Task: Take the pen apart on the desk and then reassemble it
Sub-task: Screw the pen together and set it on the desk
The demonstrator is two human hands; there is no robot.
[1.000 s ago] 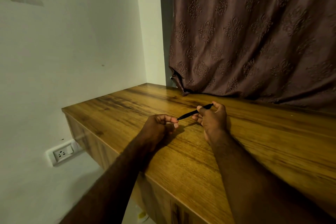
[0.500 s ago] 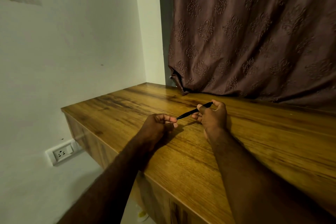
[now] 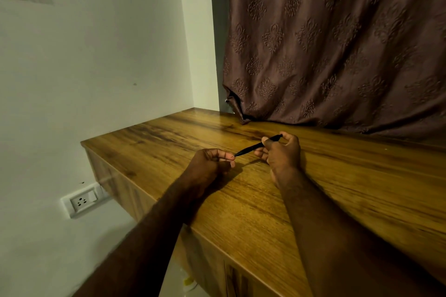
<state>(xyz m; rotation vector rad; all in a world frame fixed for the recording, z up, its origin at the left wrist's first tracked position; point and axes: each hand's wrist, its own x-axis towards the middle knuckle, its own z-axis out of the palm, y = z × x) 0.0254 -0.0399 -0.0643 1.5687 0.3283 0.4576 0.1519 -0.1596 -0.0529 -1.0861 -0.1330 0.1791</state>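
Barely anything moved since half a second ago: right hand (image 3: pixel 282 155) still grips the slim black plastic pen (image 3: pixel 251 148) by its rear half, fingers curled round it, just above the brown wood-grain desk (image 3: pixel 362 190). Long axis diagonal, tip pointing lower-left, where the left hand (image 3: pixel 207 164), fingers curled, pinches the tip. Both forearms reach over the desk edge. Brown patterned curtain (image 3: pixel 337 43) behind, white wall (image 3: pixel 96 55) left, white wall socket (image 3: pixel 83 200) below.

I am seeing only small changes. The right hand (image 3: pixel 282 154) is raising the back end of the black pen (image 3: pixel 249 150) a little, so the pen is tilting slightly steeper. Its tip is sliding closer to the curled fingertips of the left hand (image 3: pixel 207 164) and is now touching them.
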